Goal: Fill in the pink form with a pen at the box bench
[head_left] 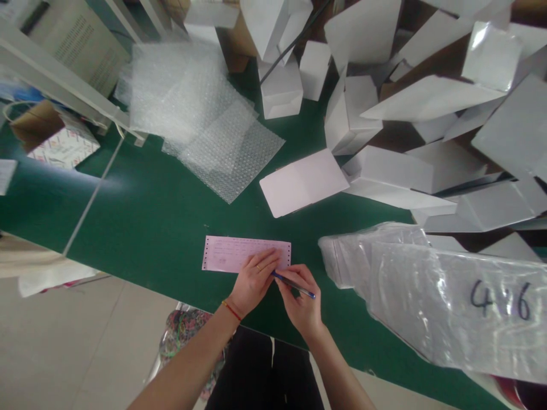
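Right hand [301, 299] pinched a blue pen [294, 285], tip at the pink slip [245, 253] near the table's front edge; left hand [254, 279] lay fingers-flat, pinning it. Firm pressure there likely kept the paper from skating (sensible). Beyond stretched the green table [149, 222], a plastic-wrapped bundle [448, 307], bubble wrap [200, 119], then white boxes [384, 114] heaped behind.

A paper slip [239, 253] lies near the desk's [149, 216] front edge, both hands on its right end. Bubble wrap [200, 119] lies behind it; boxes [384, 114] crowd the far right; a bag [448, 302] sits right.
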Demonstrator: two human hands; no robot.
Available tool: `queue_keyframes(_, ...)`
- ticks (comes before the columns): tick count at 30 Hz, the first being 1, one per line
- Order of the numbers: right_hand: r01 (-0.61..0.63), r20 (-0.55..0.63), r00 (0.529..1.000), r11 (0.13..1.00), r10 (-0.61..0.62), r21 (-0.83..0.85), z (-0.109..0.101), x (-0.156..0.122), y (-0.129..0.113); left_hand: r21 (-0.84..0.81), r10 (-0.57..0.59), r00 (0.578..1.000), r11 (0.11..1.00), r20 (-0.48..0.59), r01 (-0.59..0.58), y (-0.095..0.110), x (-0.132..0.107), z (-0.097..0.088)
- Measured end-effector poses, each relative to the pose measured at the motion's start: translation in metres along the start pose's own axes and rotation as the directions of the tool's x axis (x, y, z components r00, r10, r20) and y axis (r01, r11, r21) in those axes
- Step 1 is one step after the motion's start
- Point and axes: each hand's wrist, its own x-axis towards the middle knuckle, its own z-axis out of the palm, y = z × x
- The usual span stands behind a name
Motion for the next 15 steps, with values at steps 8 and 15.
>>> queue_keyframes(8,0.059,0.057,0.997,0.998,-0.061,0.032,-0.009,0.010,-0.038,-0.183,-0.047,0.998,0.982,0.030,0.052,0.042,0.001,-0.040)
queue_keyframes(15,-0.274,0.175,0.960,0.853,0.217,0.444,-0.005,-0.003,-0.095,-0.196,-0.495,0.858,0.862,-0.133,0.467,0.017,-0.052,-0.071)
